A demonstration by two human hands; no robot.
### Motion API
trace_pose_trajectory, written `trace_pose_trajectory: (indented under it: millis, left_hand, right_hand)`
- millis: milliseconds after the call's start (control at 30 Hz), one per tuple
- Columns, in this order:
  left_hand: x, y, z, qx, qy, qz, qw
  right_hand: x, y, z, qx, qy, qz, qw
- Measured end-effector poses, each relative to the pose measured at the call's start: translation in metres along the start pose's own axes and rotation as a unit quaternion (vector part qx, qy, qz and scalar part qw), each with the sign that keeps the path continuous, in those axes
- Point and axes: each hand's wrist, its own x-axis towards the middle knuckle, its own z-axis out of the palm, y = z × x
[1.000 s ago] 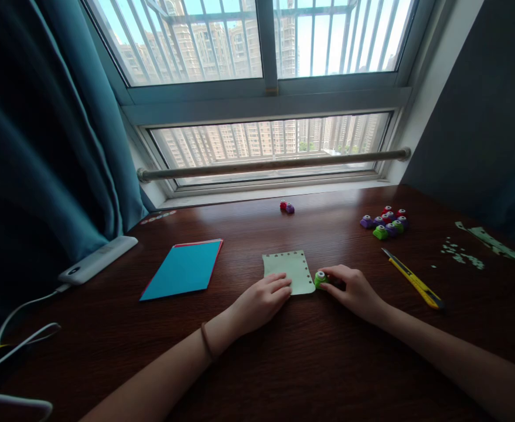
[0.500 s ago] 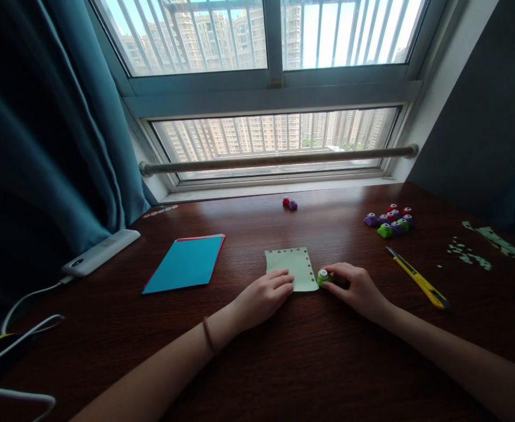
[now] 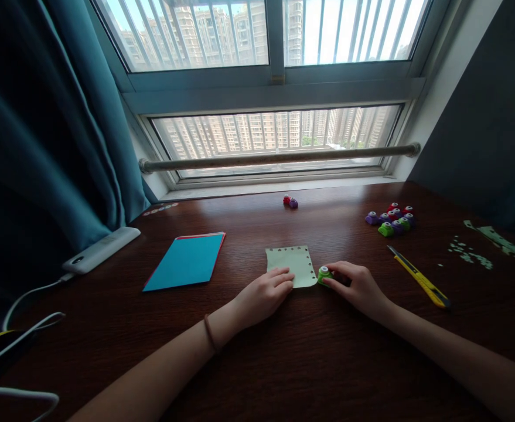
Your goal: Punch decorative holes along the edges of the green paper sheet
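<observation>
A pale green paper (image 3: 302, 266) with small punched holes along its top and right edges lies on the brown table. My left hand (image 3: 263, 296) rests on its lower left part, fingers lying flat on the sheet. At the paper's lower right corner, my right hand (image 3: 356, 287) grips a small green punch (image 3: 324, 274) with a white top between thumb and fingers. The punch touches or nearly touches the paper's edge; its underside is hidden.
Blue sheets (image 3: 187, 262) lie left, near a white power strip (image 3: 103, 251) with cables. A yellow cutter (image 3: 419, 278), several coloured punches (image 3: 391, 220) and green scraps (image 3: 470, 255) are at right. A red and a purple punch (image 3: 290, 202) sit far back.
</observation>
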Motion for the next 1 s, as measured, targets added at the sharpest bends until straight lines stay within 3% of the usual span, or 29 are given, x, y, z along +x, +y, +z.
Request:
trace_pose_trajectory:
  millis: [767,1000]
  left_hand:
    - [0.0009,0.0015,-0.0008,-0.004,0.014,0.005,1.0]
    - [0.0004,0.0011,0.0004,-0.02,0.01,-0.012,1.0]
  right_hand:
    - [-0.0001,-0.0025,-0.0015,0.009,-0.015,-0.032,0.999]
    - [0.0004,-0.0006,-0.001,0.027,-0.045,-0.047,0.998]
